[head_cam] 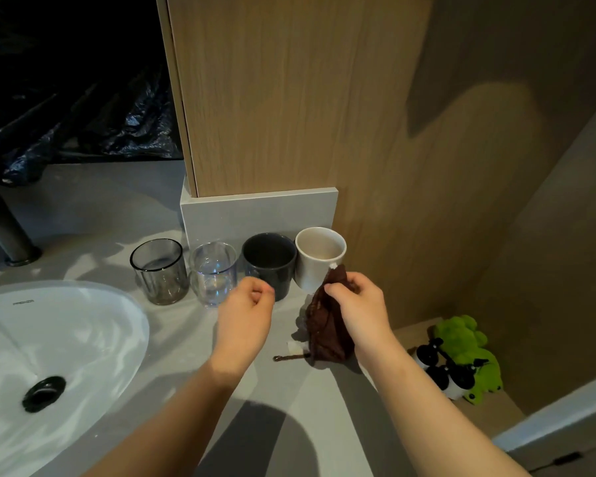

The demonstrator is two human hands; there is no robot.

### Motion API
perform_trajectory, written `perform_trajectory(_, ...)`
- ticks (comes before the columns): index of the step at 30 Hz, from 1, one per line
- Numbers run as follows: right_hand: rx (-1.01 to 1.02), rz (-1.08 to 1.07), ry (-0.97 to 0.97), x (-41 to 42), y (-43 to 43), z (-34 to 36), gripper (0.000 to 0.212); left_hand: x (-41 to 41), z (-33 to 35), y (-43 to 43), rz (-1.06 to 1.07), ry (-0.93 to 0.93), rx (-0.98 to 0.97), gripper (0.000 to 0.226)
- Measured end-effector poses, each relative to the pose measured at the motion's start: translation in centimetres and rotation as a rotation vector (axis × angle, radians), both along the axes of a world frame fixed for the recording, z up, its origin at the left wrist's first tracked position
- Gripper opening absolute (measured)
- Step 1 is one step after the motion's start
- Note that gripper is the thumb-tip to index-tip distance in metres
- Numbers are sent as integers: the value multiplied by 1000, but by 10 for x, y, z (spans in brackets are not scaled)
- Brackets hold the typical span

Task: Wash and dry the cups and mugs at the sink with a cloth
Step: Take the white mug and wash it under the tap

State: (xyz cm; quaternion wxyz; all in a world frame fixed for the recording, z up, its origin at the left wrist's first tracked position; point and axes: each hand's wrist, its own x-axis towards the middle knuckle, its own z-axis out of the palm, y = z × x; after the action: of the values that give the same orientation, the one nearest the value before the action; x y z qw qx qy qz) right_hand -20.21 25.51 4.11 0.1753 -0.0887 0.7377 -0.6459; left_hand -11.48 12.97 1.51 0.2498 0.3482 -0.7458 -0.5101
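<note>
Several cups stand in a row on the grey counter against the back ledge: a smoky glass tumbler [159,270], a clear glass tumbler [213,270], a dark blue mug [269,259] and a white mug [319,258]. My right hand [356,304] pinches the top of a dark brown cloth [326,330], which hangs down and touches the counter just in front of the white mug. My left hand [248,304] hovers in front of the dark blue mug, fingers curled in with nothing in them.
A white oval sink [93,325] with a black drain [43,394] lies at the left, a dark tap base [11,242] behind it. A wooden panel [289,98] rises behind the cups. A green plush toy [465,352] and small black-capped bottles [441,370] sit on a lower shelf at right.
</note>
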Motion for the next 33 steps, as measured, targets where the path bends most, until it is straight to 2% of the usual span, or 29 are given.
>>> perform_trajectory(6,50,-119,28,-19,24,-2,4,-54,6,25,-189,-82,279,17)
perform_trajectory(9,70,-157,-10,-25,29,-13,3,-78,0,36,-188,-87,436,16)
perform_trajectory(12,80,-178,-31,-30,31,-22,3,-91,-1,43,-172,-102,508,11)
perform_trajectory(16,82,-189,-52,-36,31,-30,4,-101,8,52,-200,-118,652,35)
perform_trajectory(19,71,-193,-54,-39,31,-31,4,-102,15,56,-224,-119,743,38)
perform_trajectory(22,74,-187,-55,-39,29,-33,6,-103,14,56,-242,-119,703,38)
perform_trajectory(26,81,-169,-59,-39,27,-32,5,-99,0,50,-274,-100,535,21)
perform_trajectory(29,83,-161,-46,-37,27,-31,5,-93,-11,45,-239,-3,473,23)
perform_trajectory(33,68,-153,-38,-29,25,-30,5,-77,-13,40,-254,36,386,28)
